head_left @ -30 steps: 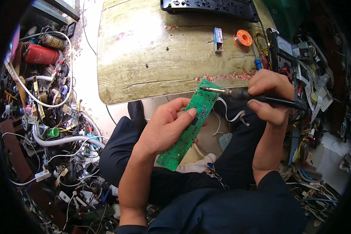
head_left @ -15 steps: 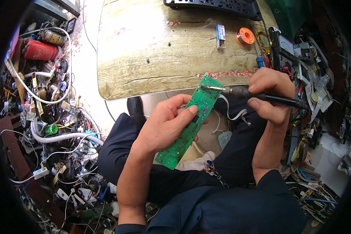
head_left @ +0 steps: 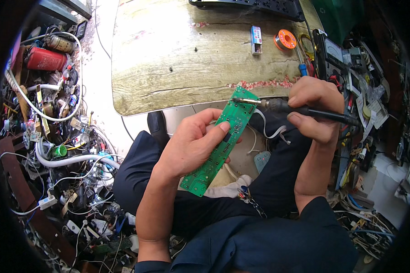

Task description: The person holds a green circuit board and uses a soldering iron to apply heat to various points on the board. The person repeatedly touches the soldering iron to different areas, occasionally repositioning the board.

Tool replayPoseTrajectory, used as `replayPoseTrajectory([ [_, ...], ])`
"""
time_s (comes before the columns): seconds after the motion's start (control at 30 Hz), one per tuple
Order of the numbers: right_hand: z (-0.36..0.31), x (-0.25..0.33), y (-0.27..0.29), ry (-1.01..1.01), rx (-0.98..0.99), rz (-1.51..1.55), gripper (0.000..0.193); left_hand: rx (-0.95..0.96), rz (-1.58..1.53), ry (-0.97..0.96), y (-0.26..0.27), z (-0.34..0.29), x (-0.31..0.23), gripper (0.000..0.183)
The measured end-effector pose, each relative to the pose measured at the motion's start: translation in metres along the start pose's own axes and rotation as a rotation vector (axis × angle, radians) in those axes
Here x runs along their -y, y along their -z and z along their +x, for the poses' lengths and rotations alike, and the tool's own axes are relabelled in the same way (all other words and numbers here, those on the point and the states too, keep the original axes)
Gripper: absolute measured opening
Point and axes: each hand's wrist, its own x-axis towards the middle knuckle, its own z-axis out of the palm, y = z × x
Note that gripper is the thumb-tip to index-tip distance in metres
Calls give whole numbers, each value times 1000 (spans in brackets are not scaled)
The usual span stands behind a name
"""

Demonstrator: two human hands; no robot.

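My left hand (head_left: 191, 143) is closed round a long green circuit board (head_left: 216, 168), thumb on its face and fingers behind it. The board slants over my lap, its upper end near the table's front edge. In my right hand (head_left: 316, 109) I grip a soldering iron (head_left: 284, 107) with a black handle. Its metal tip lies against the upper end of the board, or just over it; which of the two I cannot tell. A white flat cable (head_left: 269, 129) hangs from behind the board.
On the wooden table (head_left: 164, 93) are a small box (head_left: 256, 41), an orange solder spool (head_left: 285, 39), small black pieces and reddish crumbs. A black panel (head_left: 250, 8) lies at the far edge. Piled parts and cables (head_left: 86, 191) crowd the left; a meter (head_left: 333, 49) stands at right.
Almost nothing differs. The view has shifted slightly, and the iron's tip has moved a touch on the upper end of the board. Both hands keep their grip.
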Motion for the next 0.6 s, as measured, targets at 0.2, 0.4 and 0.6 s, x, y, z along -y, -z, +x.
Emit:
replayPoseTrajectory([
  [0.2, 1, 0, -1, 21, 35, -57, 23, -13, 38, -14, 0, 0, 2, 27],
  [0.4, 0, 0, 0, 45, -23, -61, 24, -26, 52, -17, -1, 0, 1, 27],
  [0.6, 0, 0, 2, 33, 21, -31, 24, -23, 38, -17, 0, 1, 3, 26],
])
